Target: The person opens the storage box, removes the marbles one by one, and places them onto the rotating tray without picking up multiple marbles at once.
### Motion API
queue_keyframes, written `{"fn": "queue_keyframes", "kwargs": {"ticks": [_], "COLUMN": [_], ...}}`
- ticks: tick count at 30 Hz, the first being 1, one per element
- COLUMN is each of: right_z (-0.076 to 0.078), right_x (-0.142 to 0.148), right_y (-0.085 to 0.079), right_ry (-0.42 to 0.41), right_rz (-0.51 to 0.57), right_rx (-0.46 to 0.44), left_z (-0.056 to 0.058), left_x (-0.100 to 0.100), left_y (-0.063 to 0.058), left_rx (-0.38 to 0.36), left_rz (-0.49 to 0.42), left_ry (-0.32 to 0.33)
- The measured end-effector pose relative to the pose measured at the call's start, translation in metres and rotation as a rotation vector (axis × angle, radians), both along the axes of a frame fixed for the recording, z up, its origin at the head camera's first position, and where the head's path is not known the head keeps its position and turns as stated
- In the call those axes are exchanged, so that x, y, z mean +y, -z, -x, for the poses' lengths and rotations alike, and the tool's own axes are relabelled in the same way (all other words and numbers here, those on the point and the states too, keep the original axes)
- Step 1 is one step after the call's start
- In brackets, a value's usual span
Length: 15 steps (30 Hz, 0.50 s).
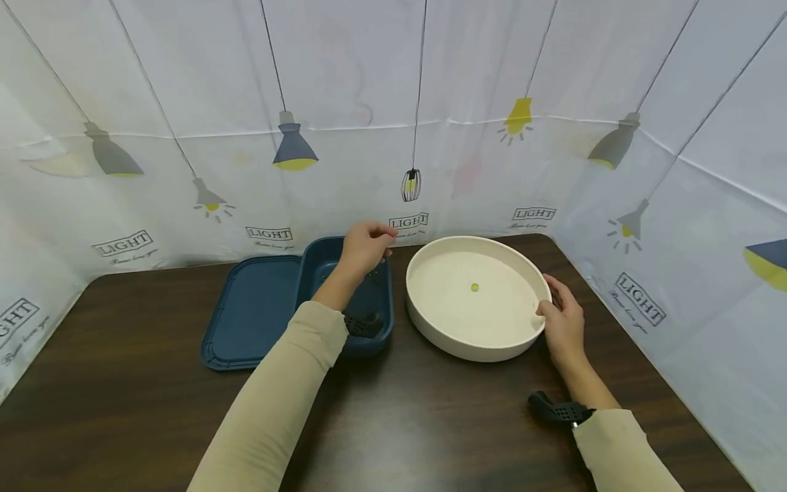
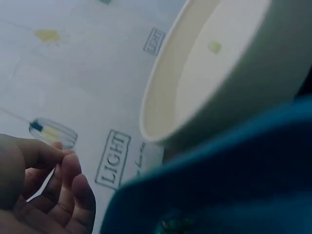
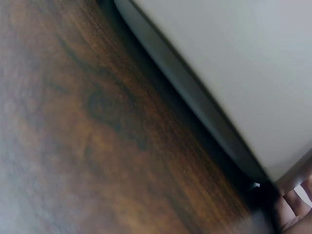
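My left hand (image 1: 365, 246) is raised over the far part of a deep blue rectangular box (image 1: 385, 301). Its thumb and fingertips meet in a pinch in the left wrist view, and I cannot tell if something tiny is between them. Small dark and greenish bits (image 2: 174, 225) show inside the box. To the right stands a round cream basin (image 1: 470, 348) with one small green bead (image 1: 475, 288) on its floor. My right hand (image 1: 562, 321) grips the basin's right rim, thumb over the edge and fingers outside.
A flat blue lid (image 1: 249, 314) lies left of the box, partly behind it in view. Everything stands on a dark wooden table (image 1: 430, 424). A white curtain printed with lamps (image 1: 344, 82) hangs along the back and right edges.
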State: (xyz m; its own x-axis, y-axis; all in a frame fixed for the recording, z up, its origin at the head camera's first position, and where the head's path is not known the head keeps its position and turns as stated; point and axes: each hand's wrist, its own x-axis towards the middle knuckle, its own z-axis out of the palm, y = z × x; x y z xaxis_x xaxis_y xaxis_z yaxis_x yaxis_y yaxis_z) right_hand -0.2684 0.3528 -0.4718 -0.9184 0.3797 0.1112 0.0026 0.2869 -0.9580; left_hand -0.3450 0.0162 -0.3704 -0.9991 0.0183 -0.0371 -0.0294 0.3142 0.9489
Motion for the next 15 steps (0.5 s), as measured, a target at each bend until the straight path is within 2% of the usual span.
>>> {"fn": "queue_keyframes", "kwargs": {"ticks": [8,15], "right_z": [-0.001,0.001], "right_x": [0.002,0.002], "right_y": [-0.001,0.002], "right_ry": [0.003,-0.008], "right_rz": [0.003,0.001], "right_rx": [-0.007,0.011], "left_z": [0.008,0.01], "left_x": [-0.02,-0.031], "left_y": [0.027,0.043], "left_rx": [-0.066,-0.108], "left_rz": [-0.036,0.009], "left_ry": [-0.05,-0.022]}}
